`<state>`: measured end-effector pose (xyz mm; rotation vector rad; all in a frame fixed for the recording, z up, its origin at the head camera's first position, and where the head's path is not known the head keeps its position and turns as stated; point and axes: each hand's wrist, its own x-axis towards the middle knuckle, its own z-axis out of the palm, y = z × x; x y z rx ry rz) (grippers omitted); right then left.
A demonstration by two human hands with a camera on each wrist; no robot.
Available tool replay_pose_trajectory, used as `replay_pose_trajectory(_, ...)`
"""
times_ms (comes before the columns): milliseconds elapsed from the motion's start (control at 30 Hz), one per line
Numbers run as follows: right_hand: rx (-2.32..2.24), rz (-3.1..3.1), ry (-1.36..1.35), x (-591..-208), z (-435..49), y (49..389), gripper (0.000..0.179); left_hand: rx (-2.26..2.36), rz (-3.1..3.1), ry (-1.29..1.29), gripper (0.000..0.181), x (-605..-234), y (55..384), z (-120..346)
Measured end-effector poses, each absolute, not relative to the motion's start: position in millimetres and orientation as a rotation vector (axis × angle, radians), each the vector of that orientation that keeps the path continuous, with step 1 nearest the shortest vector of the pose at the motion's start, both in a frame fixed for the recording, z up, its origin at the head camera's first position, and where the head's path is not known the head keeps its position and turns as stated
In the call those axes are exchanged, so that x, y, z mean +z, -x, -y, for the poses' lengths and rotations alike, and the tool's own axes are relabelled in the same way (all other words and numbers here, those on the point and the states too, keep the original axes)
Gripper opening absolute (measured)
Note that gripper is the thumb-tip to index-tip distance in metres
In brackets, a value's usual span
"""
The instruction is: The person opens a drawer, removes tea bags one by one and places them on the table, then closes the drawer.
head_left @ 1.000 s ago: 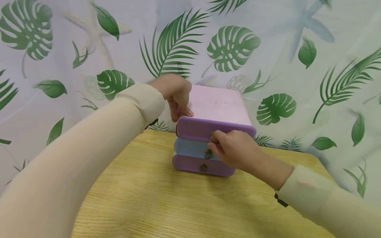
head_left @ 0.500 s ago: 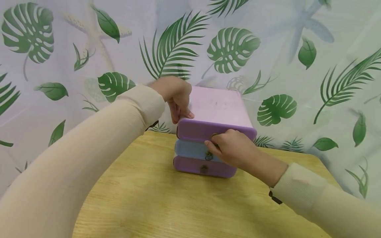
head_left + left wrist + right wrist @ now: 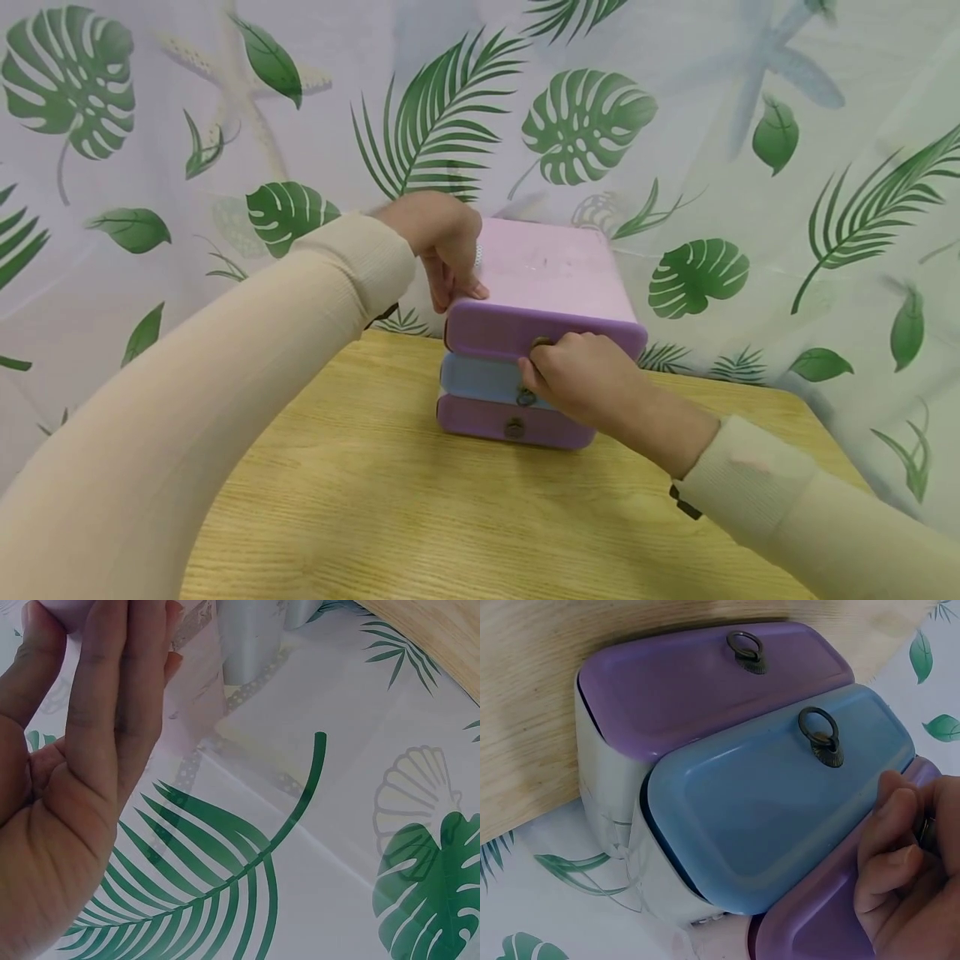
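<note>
Fingers point(image 3: 885, 881) of right hand point(image 3: 588, 375) curled round ring pull point(image 3: 542, 342) of top drawer point(image 3: 491, 327); left hand point(image 3: 444, 237) grips casing's front corner. Drawer unit point(image 3: 555, 260) stands on worktop point(image 3: 360, 500), probably light, stiff, smooth; ring likely surest hold.

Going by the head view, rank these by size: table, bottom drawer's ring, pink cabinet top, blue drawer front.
Largest to smallest:
1. Table
2. Pink cabinet top
3. Blue drawer front, partly behind the right hand
4. Bottom drawer's ring
</note>
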<state>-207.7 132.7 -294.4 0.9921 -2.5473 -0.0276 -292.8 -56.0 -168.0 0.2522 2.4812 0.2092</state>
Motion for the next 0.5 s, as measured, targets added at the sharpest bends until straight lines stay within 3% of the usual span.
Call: replay_pose_trajectory(500, -0.043, 2.512, -1.048, -293.3, -132.6, 204.6, 0.044, 0.269, -2.469, -0.217, 0.056, -170.2, 294.4, 57.8)
